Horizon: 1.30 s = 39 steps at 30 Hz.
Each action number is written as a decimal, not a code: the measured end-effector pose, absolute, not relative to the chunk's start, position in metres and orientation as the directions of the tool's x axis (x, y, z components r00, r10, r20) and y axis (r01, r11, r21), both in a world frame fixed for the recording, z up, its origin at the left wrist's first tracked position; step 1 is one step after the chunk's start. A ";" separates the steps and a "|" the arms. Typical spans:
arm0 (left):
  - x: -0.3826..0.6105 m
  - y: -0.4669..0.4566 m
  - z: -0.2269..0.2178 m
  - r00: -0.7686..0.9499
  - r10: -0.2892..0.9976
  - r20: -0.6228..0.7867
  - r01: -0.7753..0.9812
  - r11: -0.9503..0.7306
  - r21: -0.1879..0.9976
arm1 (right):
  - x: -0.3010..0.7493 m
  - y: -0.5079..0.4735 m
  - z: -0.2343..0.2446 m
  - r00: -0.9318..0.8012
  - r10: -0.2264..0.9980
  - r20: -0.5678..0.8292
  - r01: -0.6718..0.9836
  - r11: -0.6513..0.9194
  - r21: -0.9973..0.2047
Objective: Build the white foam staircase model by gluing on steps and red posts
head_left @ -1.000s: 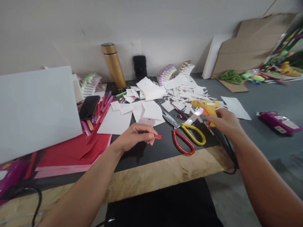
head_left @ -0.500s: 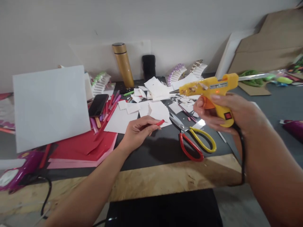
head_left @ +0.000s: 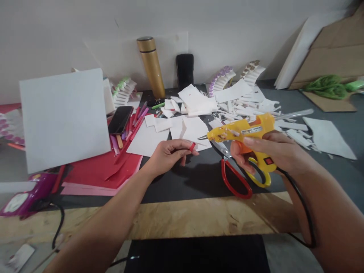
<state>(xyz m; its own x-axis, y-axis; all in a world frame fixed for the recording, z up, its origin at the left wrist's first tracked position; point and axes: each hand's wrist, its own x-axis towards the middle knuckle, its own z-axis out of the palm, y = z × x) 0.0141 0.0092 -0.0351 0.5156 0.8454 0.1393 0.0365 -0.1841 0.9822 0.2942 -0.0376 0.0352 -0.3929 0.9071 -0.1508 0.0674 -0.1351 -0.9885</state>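
Note:
Between the thumb and fingers of my left hand (head_left: 169,156) is a small red rolled piece (head_left: 192,146), its end facing right. My right hand (head_left: 274,149) is wrapped round a yellow hot glue gun (head_left: 240,131), with fingers at its orange trigger. The gun's metal nozzle points left, a short gap away from the red piece. A clear glue stick (head_left: 295,114) juts from the back of the gun. Scissors (head_left: 226,153) with one red and one yellow handle lie on the table below the gun, partly hidden by my right hand.
White paper pieces (head_left: 196,99) and scraps cover the table's middle and back. A gold flask (head_left: 152,70) stands by the wall. To the left are a phone (head_left: 121,120), red sheets (head_left: 93,170), a large white board (head_left: 65,121) and a purple glue gun (head_left: 36,191).
My right hand has brought the glue gun down and left, its nozzle now near the red piece. My left hand stays nearly in place, with the red piece turned. The view has shifted slightly.

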 end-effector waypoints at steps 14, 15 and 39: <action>0.015 0.009 -0.031 0.520 0.844 0.133 0.035 -0.177 0.984 | 0.290 -0.036 0.031 -0.399 0.898 -0.186 0.076 -0.169 -0.983; 0.015 0.009 -0.032 0.520 0.844 0.133 0.028 -0.173 0.985 | 0.289 -0.036 0.031 -0.399 0.897 -0.187 0.078 -0.170 -0.982; 0.014 0.010 -0.037 0.523 0.840 0.143 -0.010 -0.162 0.987 | 0.289 -0.035 0.031 -0.366 0.905 -0.215 0.137 -0.176 -0.975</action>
<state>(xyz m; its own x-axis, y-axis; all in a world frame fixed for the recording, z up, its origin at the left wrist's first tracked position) 0.0144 0.0098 -0.0371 0.5230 0.8403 0.1428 -0.0095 -0.1618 0.9868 0.2891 -0.0345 0.0312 -0.3662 0.9053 -0.2153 0.1368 -0.1765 -0.9748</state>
